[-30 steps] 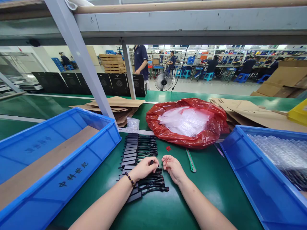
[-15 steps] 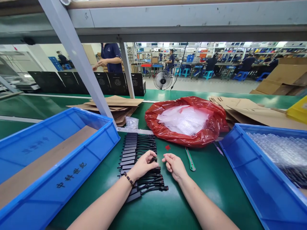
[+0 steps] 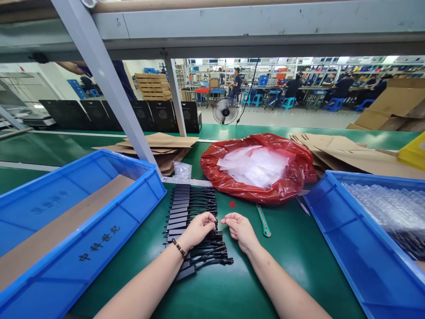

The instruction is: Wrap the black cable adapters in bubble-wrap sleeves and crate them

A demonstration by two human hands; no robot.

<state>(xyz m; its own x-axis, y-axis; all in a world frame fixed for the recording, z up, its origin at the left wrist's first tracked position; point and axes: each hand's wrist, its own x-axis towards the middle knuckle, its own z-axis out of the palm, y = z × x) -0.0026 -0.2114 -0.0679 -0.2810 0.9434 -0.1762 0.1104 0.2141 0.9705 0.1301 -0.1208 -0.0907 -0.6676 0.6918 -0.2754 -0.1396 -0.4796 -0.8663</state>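
A row of black box-shaped modules with short cables lies on the green table. My left hand is over the row, its fingers closed around the black cable connector of one module; the fingers hide most of it. Close by on the right, my right hand pinches a small red ring between thumb and forefinger, its tip pointing at the connector with a narrow gap between. Several more small red rings lie in a little heap beyond the right hand. Some nearer connectors show red at their ends.
A green utility knife lies right of my right hand. Behind is a red bag of bubble wrap. Blue bins flank the work area. Flat cardboard and a fan are farther back.
My right hand has moved slightly left towards the connector, and the red ring now shows at its fingertips. A co-worker behind the table has moved left, partly behind the post.
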